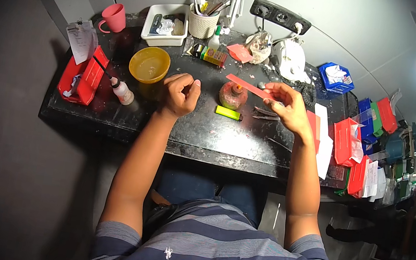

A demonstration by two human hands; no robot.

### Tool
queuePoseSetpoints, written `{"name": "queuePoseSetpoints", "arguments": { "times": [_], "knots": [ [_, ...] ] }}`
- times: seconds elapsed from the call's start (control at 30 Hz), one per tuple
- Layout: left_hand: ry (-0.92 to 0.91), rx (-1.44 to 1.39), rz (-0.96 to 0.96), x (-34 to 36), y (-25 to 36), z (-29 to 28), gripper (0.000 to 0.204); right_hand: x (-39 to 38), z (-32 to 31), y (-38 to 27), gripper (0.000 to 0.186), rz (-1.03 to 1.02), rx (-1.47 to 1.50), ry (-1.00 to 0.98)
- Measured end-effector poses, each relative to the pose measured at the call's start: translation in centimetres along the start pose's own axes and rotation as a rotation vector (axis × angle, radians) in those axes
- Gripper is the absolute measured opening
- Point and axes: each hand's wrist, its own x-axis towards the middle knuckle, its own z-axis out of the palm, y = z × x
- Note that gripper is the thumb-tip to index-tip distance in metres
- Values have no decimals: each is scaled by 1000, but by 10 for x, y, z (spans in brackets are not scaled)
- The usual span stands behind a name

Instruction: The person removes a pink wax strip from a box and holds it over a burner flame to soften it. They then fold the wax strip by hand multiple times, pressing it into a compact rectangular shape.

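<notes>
My right hand [290, 107] pinches one end of a flat red wax strip [251, 87] between thumb and fingers. The strip's other end reaches left, above a round glass spirit lamp [233, 97] with a small orange glow at its top. Left of the lamp, my left hand [181, 93] is closed in a fist, with nothing showing in it. A yellow-green lighter [229, 113] lies just in front of the lamp. Metal tweezers [266, 114] rest on the table beside my right hand. Red wax sheets [312, 129] and white paper [324, 143] lie right of my right wrist.
A yellow bowl [149, 65], a small bottle [122, 92] and a red bin [81, 80] stand left. Behind are a pink mug [113, 18], white tray [163, 39] and pen basket [202, 23]. Blue [336, 78] and red bins [347, 142] line the right side.
</notes>
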Motion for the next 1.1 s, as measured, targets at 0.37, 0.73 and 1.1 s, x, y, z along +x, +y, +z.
{"name": "queuePoseSetpoints", "arguments": {
  "times": [0.37, 0.73, 1.1],
  "knots": [
    [-11, -26, -27, -1, -2, 0, 36, -25, -23, -3, 42, 13, 74, -26],
    [16, -19, -12, -1, -2, 1, 37, -10, -20, 19, 37, 71, 64, -46],
    [14, -34, -9, 0, -4, 2, 36, 17, 5, 8, 34, 54, 105, -98]
  ]
}}
